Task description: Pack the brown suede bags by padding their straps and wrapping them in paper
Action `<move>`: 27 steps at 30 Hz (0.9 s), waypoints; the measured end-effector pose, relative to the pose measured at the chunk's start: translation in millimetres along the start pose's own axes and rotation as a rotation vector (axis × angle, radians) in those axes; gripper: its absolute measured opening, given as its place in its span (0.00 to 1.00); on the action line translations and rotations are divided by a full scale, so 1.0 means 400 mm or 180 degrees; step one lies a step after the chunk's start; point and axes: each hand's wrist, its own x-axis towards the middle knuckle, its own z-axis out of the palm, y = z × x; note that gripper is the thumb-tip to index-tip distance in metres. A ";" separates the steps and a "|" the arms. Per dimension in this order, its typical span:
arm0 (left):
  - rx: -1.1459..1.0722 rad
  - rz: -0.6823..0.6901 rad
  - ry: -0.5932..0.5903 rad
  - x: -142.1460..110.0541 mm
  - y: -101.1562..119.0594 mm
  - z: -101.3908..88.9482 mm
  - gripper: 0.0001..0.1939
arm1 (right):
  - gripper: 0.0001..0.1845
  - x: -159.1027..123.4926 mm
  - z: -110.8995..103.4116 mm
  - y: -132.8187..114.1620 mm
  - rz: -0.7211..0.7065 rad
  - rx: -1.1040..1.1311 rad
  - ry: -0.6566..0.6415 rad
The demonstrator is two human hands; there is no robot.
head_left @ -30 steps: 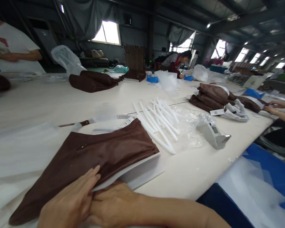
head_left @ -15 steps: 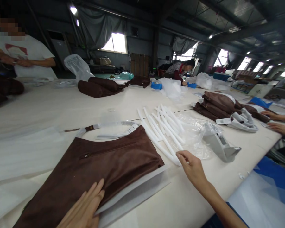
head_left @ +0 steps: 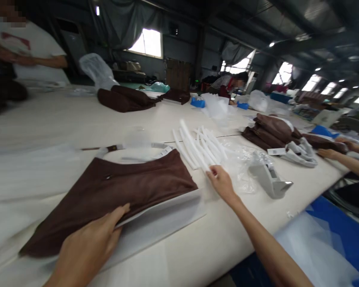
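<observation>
Pressing flat on the near edge of the brown bag (head_left: 119,191), the left hand (head_left: 86,247) lies open, fingers spread, thumb tip at the seam where the bag meets the white sheet (head_left: 164,219) under it; nothing is gripped. The bag lies flat near the front edge of the surface (head_left: 62,119), zip side up, its strap (head_left: 107,148) trailing toward the far side. The sheet juts out from beneath the bag toward the front edge and to the right. The right hand (head_left: 223,183) is stretched out past the bag's right corner, fingers at the near ends of the white tubes (head_left: 197,149); its grip looks pinched on one tube end, though blur keeps this uncertain. The tubes lie in a loose fan just right of the bag, partly on clear plastic (head_left: 242,159). A grey tape dispenser (head_left: 269,179) sits beside the plastic, toward the right edge. Further right, a stack of brown bags (head_left: 272,129) rests with a co-worker's hands (head_left: 327,153) near it. More bags (head_left: 122,99) lie at the far side, and a person in a white shirt (head_left: 32,52) stands at the far left corner.
</observation>
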 end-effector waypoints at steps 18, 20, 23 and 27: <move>-0.0194 0.0289 -0.0845 0.101 0.064 -0.206 0.01 | 0.10 -0.141 0.152 -0.190 -0.2487 -0.0419 -0.0012; -0.0154 0.0330 -0.0793 0.098 0.066 -0.204 0.01 | 0.10 -0.132 0.182 -0.193 -0.2516 -0.0553 0.0210; -0.0031 0.0343 -0.0661 0.081 0.074 -0.187 0.03 | 0.10 -0.127 0.208 -0.194 -0.2464 -0.0635 0.0390; 0.0058 0.0434 -0.0481 0.043 0.083 -0.137 0.08 | 0.09 -0.131 0.238 -0.193 -0.2344 -0.0661 0.0514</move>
